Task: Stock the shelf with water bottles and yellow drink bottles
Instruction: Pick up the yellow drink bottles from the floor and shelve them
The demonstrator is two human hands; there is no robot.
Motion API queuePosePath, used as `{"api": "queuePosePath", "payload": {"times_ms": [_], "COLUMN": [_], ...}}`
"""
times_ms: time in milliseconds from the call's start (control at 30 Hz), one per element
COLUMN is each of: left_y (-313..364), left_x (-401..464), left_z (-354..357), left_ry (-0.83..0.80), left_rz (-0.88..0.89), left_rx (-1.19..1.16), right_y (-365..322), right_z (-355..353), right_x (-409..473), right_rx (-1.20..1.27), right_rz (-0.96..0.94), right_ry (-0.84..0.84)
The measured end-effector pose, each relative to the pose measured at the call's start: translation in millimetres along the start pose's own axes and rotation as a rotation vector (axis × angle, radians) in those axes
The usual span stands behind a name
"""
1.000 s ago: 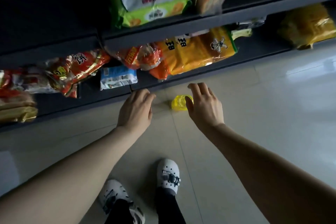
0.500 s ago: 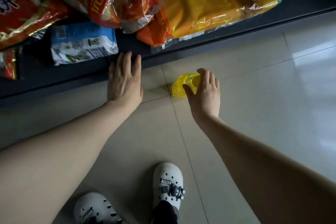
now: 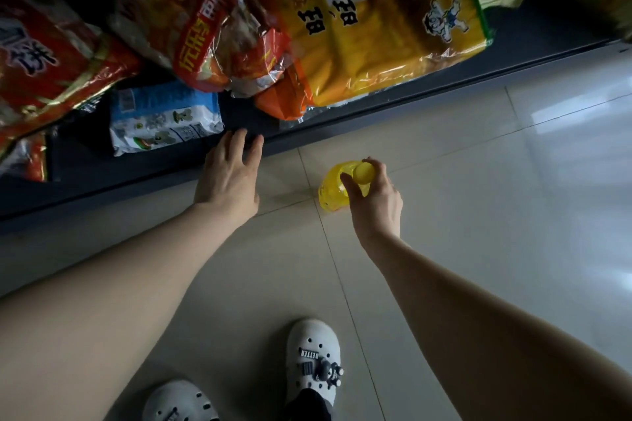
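Note:
A yellow drink bottle [image 3: 331, 191] stands upright on the tiled floor just in front of the bottom shelf [image 3: 143, 178]. My right hand [image 3: 376, 202] is on top of it, with thumb and fingers closed around its yellow cap and neck. My left hand [image 3: 229, 178] is spread flat with fingers apart, its fingertips resting on the dark front edge of the bottom shelf, to the left of the bottle. No water bottle is in view.
The bottom shelf holds snack bags: a large yellow bag [image 3: 386, 41], red and orange bags [image 3: 219, 34], another red bag [image 3: 48, 61] and a small blue-white pack [image 3: 164, 116]. My two white clogs [image 3: 314, 359] stand on the floor below.
The camera has come down closer to the floor. My right hand went from beside the bottle to closing over its cap. My left hand moved forward onto the shelf edge.

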State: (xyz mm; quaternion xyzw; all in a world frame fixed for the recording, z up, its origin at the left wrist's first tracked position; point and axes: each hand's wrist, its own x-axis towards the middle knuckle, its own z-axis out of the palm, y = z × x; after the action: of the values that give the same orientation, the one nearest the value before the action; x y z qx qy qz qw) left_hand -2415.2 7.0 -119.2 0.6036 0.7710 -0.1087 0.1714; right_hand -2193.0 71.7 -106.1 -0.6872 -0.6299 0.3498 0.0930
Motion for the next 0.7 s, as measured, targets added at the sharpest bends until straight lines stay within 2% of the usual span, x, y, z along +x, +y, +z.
{"api": "queuePosePath", "payload": {"times_ms": [100, 300, 400, 500, 700], "left_y": [-9.5, -9.6, -0.8, 7.5, 13.7], "left_x": [-12.8, -90.9, -135.1, -176.2, -248.3], "left_z": [-32.2, -129.0, -190.3, -263.3, -425.6], "left_ry": [-0.142, -0.307, -0.358, -0.342, -0.171], "left_rz": [0.025, 0.115, 0.182, 0.191, 0.182], "left_rx": [-0.018, 0.1, 0.132, 0.061, -0.149], "right_y": [-22.3, -106.4, -163.4, -230.5, -374.1], "right_z": [-36.1, -147.0, -209.2, -280.3, -425.4], "right_x": [-18.7, -73.5, -104.7, -139.4, -216.3], "right_rx": [-0.052, -0.152, -0.173, -0.16, -0.149], "right_rz": [-0.016, -0.204, -0.336, -0.494, -0.738], "right_ry": [-0.049, -0.112, -0.075, -0.028, 0.126]}}
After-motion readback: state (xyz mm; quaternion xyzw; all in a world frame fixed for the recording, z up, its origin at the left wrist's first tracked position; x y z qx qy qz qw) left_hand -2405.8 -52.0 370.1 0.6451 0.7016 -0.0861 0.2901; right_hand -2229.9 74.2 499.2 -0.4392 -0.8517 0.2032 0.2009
